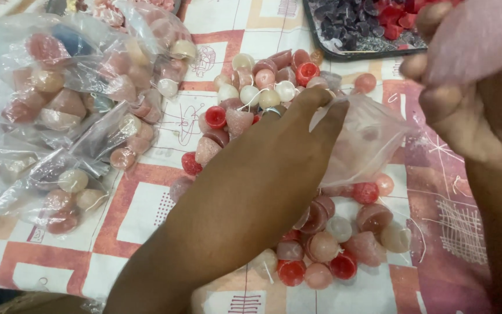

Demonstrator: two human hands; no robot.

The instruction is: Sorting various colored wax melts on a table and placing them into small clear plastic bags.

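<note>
My left hand point(268, 168) reaches across the middle of the table and pinches the rim of a small clear plastic bag point(367, 139). It lies over a heap of small wax candles point(257, 93) in red, pink and cream, with more candles point(332, 244) below the bag. My right hand point(466, 99) is raised close to the camera at the right. Its fingers are closed on a pale pink candle point(477, 35), above the bag's opening.
Several clear bags filled with candles point(65, 99) lie at the left. A dark tray point(355, 29) with purple and red pieces sits at the top. A patterned red, pink and white cloth point(146, 203) covers the table.
</note>
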